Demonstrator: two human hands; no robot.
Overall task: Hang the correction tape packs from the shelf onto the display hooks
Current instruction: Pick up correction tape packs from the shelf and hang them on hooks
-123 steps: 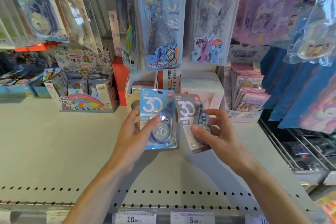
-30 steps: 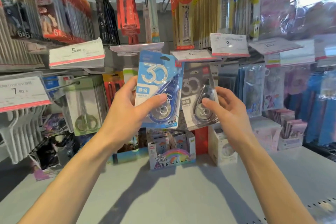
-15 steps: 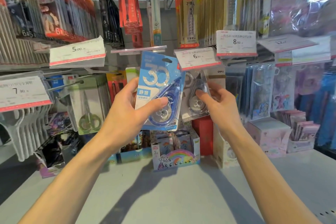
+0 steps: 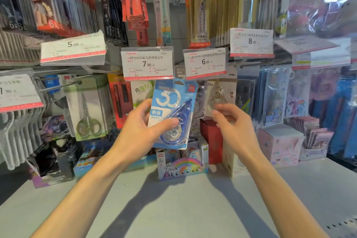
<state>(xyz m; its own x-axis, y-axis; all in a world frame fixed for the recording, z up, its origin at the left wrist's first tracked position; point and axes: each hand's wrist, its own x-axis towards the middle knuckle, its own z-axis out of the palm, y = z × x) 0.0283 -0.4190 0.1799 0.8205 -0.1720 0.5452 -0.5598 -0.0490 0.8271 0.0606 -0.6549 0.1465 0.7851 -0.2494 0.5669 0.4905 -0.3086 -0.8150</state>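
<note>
1. Head view: the left hand (image 4: 139, 133) grips a blue correction tape pack (image 4: 172, 114), thumb across the front and fingers behind; the pack is upright, its top just under the 7.90 price tag (image 4: 147, 63).
2. The right hand (image 4: 229, 123) has loosely curled fingers that hold nothing; it sits just below a grey correction tape pack (image 4: 220, 94) hanging under the 6.00 price tag (image 4: 205, 63).
3. Both hands are raised above the shelf (image 4: 173, 208).
</note>
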